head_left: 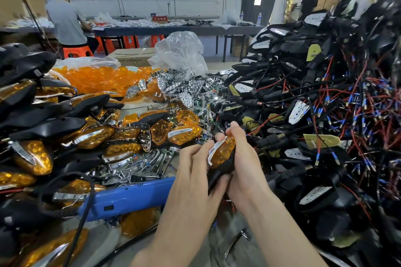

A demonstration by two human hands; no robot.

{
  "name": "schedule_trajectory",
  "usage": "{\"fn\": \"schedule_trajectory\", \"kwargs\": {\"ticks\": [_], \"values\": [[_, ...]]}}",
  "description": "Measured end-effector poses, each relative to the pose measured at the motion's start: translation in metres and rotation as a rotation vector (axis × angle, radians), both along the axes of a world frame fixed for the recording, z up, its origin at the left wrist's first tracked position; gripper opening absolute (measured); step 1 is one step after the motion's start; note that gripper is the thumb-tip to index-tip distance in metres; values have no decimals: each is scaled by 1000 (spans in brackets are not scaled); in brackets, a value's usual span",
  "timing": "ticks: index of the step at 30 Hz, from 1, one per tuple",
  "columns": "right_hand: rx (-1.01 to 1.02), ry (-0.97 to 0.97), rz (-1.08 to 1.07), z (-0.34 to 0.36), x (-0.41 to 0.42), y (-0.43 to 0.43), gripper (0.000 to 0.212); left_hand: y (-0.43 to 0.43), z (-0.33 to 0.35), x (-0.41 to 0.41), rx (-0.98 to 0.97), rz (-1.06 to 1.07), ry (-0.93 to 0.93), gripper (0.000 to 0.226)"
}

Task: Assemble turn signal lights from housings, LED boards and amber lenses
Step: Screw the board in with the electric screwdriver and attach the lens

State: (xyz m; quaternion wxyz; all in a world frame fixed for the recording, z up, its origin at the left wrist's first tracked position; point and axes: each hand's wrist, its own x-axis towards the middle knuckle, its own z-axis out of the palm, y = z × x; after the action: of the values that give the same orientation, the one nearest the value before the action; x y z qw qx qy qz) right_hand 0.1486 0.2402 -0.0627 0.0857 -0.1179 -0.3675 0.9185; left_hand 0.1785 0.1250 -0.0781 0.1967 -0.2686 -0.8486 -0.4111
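Observation:
Both hands hold one turn signal light [222, 151] over the middle of the bench: an amber lens with a chrome strip set in a black housing. My left hand [195, 171] grips its left side and black stem, fingertips on the chrome strip. My right hand [243, 158] curls round its right side, fingers over the top edge. Finished lights [39, 136] are stacked at the left. Loose amber lenses [160, 131] and chrome reflectors [186, 98] lie ahead. Black housings with LED boards and red, blue and black wires [314, 115] are heaped at the right.
A blue tool [130, 197] lies in front of the chrome parts. A bag of amber lenses [97, 78] and a crumpled clear plastic bag [180, 52] sit behind. A person sits at the far table [67, 26]; another stands at the back right [309, 2].

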Motion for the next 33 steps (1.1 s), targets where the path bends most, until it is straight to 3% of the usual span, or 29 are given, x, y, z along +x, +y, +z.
{"fn": "schedule_trajectory", "kwargs": {"ticks": [8,14,23,33], "values": [[-147,34,22,5,3,-1,23,6,-2,1,63,50,17,57],[-198,34,-40,1,0,-1,24,8,-5,-4,-43,99,103,51],[-129,10,-72,-5,-5,-4,21,4,-1,-9,-214,249,271,36],[-127,12,-81,-10,-8,-2,24,3,-4,-11,-170,182,217,30]]}}
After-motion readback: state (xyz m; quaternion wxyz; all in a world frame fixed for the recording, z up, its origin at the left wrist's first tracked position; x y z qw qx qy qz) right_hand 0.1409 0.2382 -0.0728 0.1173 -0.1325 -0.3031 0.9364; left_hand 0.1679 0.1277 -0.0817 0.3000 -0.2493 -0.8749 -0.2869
